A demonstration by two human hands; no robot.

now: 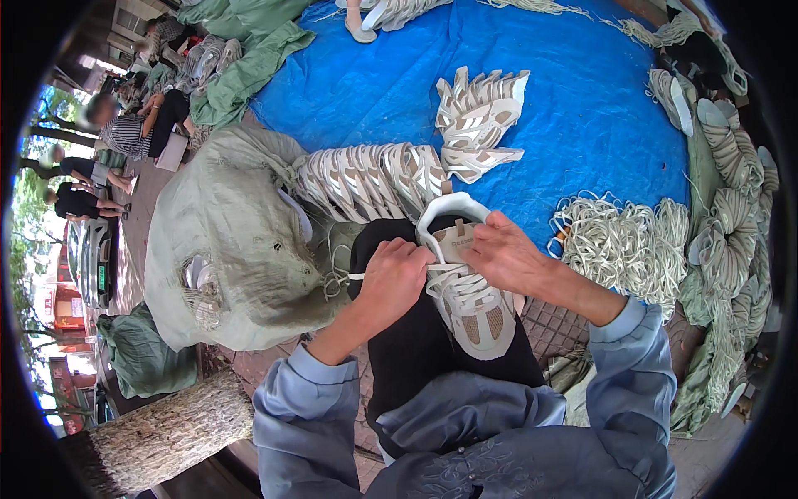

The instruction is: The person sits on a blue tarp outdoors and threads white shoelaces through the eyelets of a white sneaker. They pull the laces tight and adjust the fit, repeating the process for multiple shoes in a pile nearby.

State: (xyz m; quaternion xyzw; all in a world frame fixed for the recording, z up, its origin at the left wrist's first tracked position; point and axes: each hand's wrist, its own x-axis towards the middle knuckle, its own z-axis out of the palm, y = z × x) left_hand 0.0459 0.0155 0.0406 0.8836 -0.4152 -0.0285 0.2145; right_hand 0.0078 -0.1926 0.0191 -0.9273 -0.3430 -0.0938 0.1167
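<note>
shoe upper [480,314] at the middle of the head view, white and tan, resting on a lap in black trousers [391,353], rounded toe toward the body, padded collar [440,205] toward the blue tarp [582,100] ahead. crossed laces over its front, below the tongue [453,241] with a tan patch. both hands close together on it: left hand [392,276] with fingers curled and tips pressed together at the left eyelet edge, pinching a white lace [356,275], part of it trailing out to the left; right hand [509,256] pinching at the opposite eyelet edge, beside the tongue, any lace between those fingertips too hidden to tell. wide grey-blue sleeves [303,416] on both forearms. just beyond the collar, a tightly stacked row of similar uppers [366,179], and farther out on the tarp a fanned pile of uppers [480,116]. to the right, a tangled heap of white laces [619,249], then bundled uppers [731,224] along the rim. to the left, a bulging grey-green sack [233,241] with a torn hole, a dark green sack [145,353] and a tree trunk [174,432]. farther left, a seated person in a striped top [133,137] and a parked car [96,258].
</note>
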